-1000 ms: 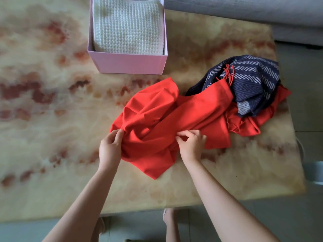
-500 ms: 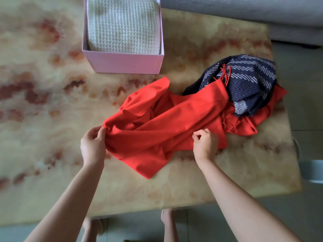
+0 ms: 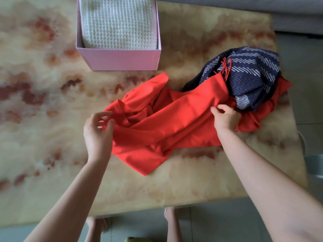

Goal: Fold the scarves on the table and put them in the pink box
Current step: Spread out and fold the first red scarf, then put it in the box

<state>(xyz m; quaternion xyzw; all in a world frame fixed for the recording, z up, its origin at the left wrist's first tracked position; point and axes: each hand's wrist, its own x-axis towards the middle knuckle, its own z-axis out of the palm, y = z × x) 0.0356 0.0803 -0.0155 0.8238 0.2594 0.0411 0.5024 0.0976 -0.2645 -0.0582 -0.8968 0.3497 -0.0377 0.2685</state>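
A crumpled red scarf (image 3: 174,119) lies on the table's middle. Its right end runs under a navy zigzag scarf (image 3: 250,75) bunched at the far right. My left hand (image 3: 98,130) is at the red scarf's left edge, with a bit of cloth held loosely between thumb and curled fingers. My right hand (image 3: 226,117) pinches a fold of the red scarf just beside the navy one. The pink box (image 3: 122,58) stands at the back with a folded white knit scarf (image 3: 118,23) inside.
The marbled table (image 3: 52,154) has bare surface left of the scarves and along its near edge. A grey sofa (image 3: 262,7) runs behind the table. My feet (image 3: 170,222) show on the floor below the near edge. A grey object (image 3: 314,165) sits at the right edge.
My right hand has slid right along the red scarf to a fold beside the navy scarf. My left hand's grip on the left edge has loosened and its fingers have spread.
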